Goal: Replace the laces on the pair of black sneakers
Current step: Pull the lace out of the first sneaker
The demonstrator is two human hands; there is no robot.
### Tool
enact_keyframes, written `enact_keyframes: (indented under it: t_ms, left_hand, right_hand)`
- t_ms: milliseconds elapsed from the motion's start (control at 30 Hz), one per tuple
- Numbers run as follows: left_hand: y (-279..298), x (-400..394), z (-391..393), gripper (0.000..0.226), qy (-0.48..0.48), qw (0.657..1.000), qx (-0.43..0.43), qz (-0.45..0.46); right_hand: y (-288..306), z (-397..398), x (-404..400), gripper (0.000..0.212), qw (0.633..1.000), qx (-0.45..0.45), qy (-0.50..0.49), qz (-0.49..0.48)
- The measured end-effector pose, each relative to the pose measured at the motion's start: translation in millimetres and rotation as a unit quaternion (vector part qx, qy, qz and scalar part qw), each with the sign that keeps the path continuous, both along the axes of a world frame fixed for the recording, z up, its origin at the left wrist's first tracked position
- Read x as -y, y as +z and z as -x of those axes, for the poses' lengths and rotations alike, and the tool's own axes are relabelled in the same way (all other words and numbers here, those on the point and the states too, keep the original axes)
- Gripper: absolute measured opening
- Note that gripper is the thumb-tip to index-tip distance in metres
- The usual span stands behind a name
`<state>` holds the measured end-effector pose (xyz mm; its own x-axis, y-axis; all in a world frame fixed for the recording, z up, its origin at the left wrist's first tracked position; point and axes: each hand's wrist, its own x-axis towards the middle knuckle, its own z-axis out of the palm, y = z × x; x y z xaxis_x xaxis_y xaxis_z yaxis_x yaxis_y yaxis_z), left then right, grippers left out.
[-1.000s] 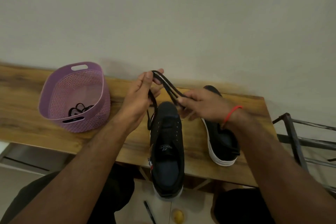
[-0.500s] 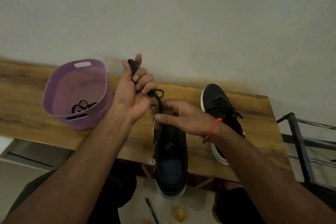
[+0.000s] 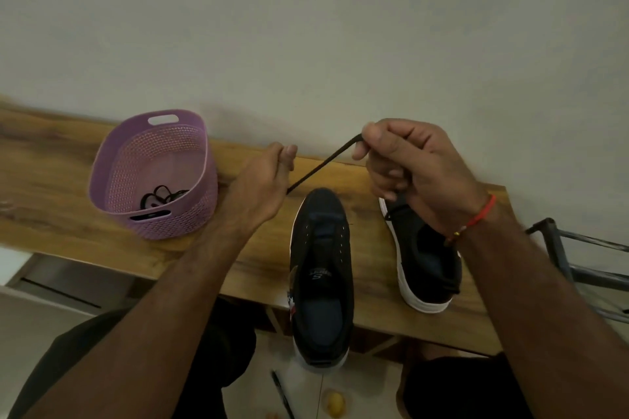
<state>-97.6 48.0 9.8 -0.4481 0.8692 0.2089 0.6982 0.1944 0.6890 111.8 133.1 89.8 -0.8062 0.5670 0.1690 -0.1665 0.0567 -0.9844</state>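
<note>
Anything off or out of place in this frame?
Mostly the near sneaker: its heel overhangs the table edge, so it could tip off. A pen and a small yellow object lie on the floor below.

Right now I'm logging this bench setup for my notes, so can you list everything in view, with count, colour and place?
lace: 1, black, stretched taut between both hands above the table
unlaced sneaker: 1, black, table centre, heel overhanging the near edge
second sneaker: 1, black with white sole, right of the first, partly behind the right hand
basket: 1, purple perforated plastic, table left
laces in basket: black, count unclear, on its floor
table: 1, brown wood, against the wall
metal frame: 1, dark, far right
pen: 1, dark, on the floor
small round object: 1, yellow, on the floor
wrist thread: 1, red, right wrist
left hand: pinches the lace's lower end
right hand: pinches the upper end
</note>
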Motion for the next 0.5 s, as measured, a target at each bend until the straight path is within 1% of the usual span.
enact_keyframes:
  t_ms: [33,67,133,200,267,333,400,467,500]
  left_hand:
    - [1,0,2,0.041,0.008,0.999,0.045,-0.008]
    - [3,0,3,0.041,0.010,0.994,0.110,-0.020]
    - [11,-1,-4,0.042,-0.019,0.965,0.258,-0.032]
    - [15,-3,-17,0.046,-0.067,0.931,0.357,-0.028]
    - [12,-4,-33,0.055,-0.105,0.899,0.425,-0.008]
    - [8,-3,-47,0.050,-0.138,0.874,0.465,0.023]
    - [6,-2,-57,0.041,-0.146,0.848,0.508,0.024]
    - [8,-3,-59,0.045,-0.145,0.820,0.553,0.018]
    - [10,-4,-58,0.050,-0.144,0.813,0.564,0.018]
  right_hand:
    - [-1,-1,-1,0.029,1.000,0.010,-0.009,-0.004]
    - [-2,-1,-2,0.030,0.999,0.033,-0.016,-0.025]
    - [-4,2,0,0.028,0.989,0.102,-0.032,-0.104]
    - [-11,8,2,0.026,0.974,0.155,-0.039,-0.159]
    - [-19,14,2,0.027,0.970,0.171,-0.049,-0.166]
    - [-27,18,0,0.026,0.963,0.182,-0.075,-0.183]
    - [-31,18,-5,0.024,0.956,0.190,-0.112,-0.196]
    - [-32,17,-9,0.025,0.949,0.190,-0.153,-0.199]
    - [-33,16,-10,0.025,0.946,0.191,-0.175,-0.197]
